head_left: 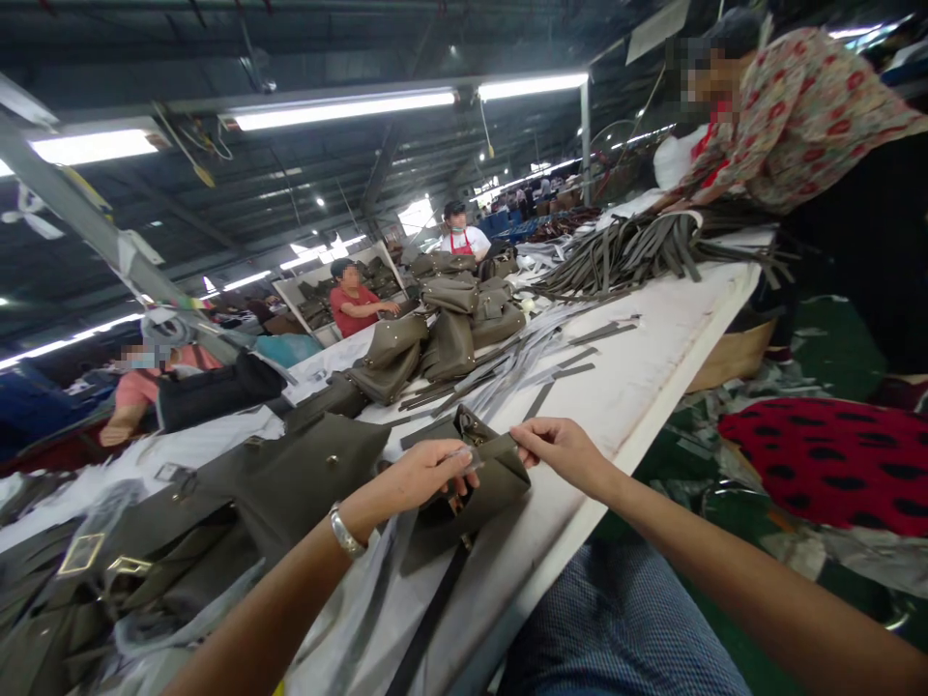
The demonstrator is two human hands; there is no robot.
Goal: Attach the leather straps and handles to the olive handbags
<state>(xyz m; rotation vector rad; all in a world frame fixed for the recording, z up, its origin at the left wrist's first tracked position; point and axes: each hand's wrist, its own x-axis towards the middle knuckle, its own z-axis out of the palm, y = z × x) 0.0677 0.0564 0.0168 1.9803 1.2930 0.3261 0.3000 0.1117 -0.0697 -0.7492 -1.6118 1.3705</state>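
A small olive-green leather bag piece [484, 480] lies on the white worktable [638, 387] in front of me. My left hand [427, 474], with a silver bracelet on its wrist, is closed in a pinch on the piece's near side, over a dark strap [435, 609] that trails toward me. My right hand [558, 449] pinches the piece's upper right edge. Both hands hold the same piece just above the table.
Olive bags [435, 338] are piled mid-table, with several larger panels [217, 503] at my left. Loose grey straps [630, 251] heap at the far end, where a person in a floral shirt [790, 116] leans in. Other workers sit at the left. A red-and-black spotted cloth [833, 454] lies at right.
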